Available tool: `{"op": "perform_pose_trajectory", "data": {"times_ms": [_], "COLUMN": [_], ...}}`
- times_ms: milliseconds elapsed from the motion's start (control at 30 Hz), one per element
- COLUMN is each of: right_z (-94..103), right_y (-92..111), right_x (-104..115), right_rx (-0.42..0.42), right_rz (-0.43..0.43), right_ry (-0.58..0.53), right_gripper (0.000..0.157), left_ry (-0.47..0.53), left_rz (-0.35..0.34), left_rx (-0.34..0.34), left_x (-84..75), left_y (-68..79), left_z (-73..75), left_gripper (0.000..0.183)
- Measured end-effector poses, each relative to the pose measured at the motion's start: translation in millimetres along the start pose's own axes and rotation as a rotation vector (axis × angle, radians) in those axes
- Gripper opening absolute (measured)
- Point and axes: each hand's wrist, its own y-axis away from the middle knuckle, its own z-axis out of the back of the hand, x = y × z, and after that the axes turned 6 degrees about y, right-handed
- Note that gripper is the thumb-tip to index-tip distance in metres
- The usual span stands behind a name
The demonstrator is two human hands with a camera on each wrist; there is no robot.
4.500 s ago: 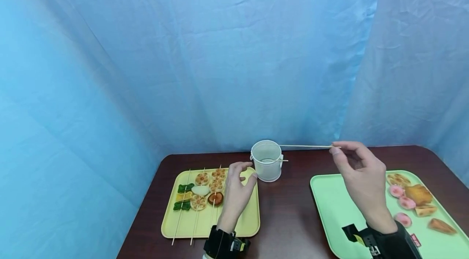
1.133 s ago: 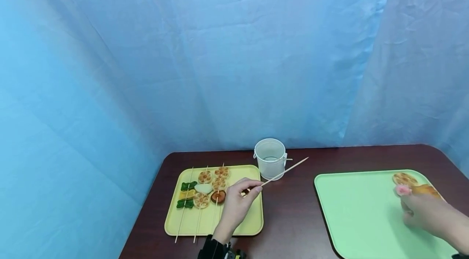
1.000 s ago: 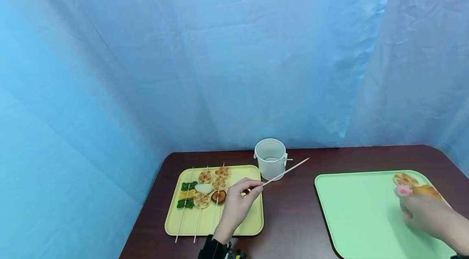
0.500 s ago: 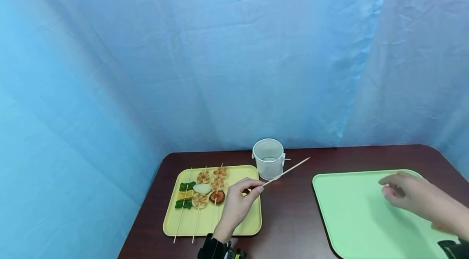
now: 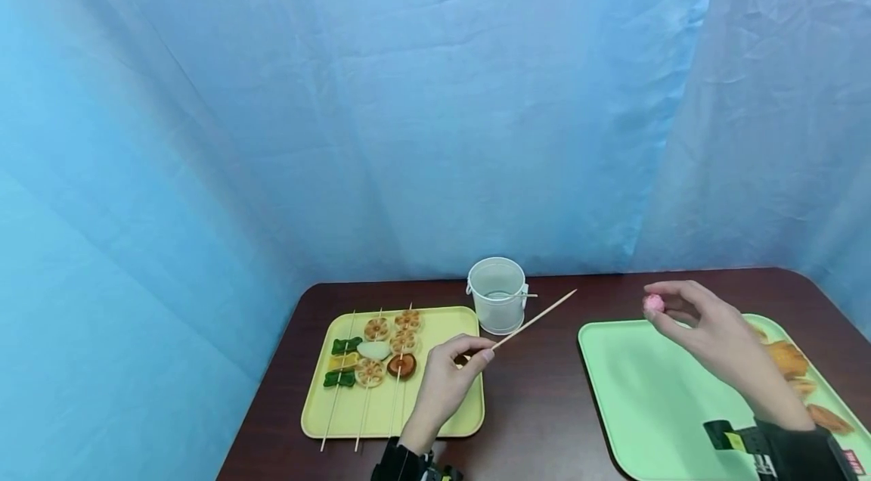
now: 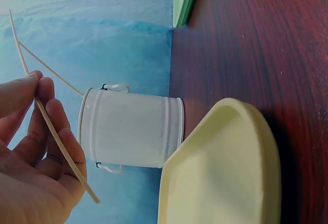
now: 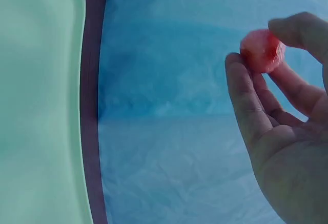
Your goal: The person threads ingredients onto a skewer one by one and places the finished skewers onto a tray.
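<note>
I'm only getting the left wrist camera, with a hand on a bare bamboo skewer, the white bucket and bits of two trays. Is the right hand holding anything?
Observer: Yes, the right hand pinches a pink ball between thumb and fingers.
Operator: I get just a bare end of the yellow tray. What's on the rest?
Observer: Three loaded skewers lie side by side toward its left in the head view.
Operator: And the green tray? I only see a corner.
Observer: Brown and tan food pieces lie along its right side, some partly hidden.
</note>
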Motion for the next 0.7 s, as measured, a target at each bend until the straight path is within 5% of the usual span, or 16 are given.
{"op": "perform_pose_trajectory", "data": {"times_ms": [233, 300, 533, 700], "right_z": [-15.7, -20.2, -43.8, -55.5], "right_y": [-2, -2, -7, -10], "right_x": [9, 12, 19, 24], "right_rx": [-0.046, -0.05, -0.001, 0.042], "right_rz": [-0.065, -0.098, -0.163, -0.215], "right_ry": [-0.144, -0.279, -1.062, -1.163], "right_gripper": [0.045, 0.044, 0.021, 0.021], "left_ry": [-0.006, -0.008, -0.009, -0.028], "left_rz": [0.006, 0.004, 0.008, 0.018], "left_rx": [0.011, 0.014, 0.019, 0.018], "left_x": [25.3, 35.9, 37.7, 38.9], "left_y": [-0.3, -0.5, 1.3, 2.1], "left_z": [-7.6, -10.8, -19.1, -23.1], "left_gripper": [0.018, 0.019, 0.014, 0.012]}}
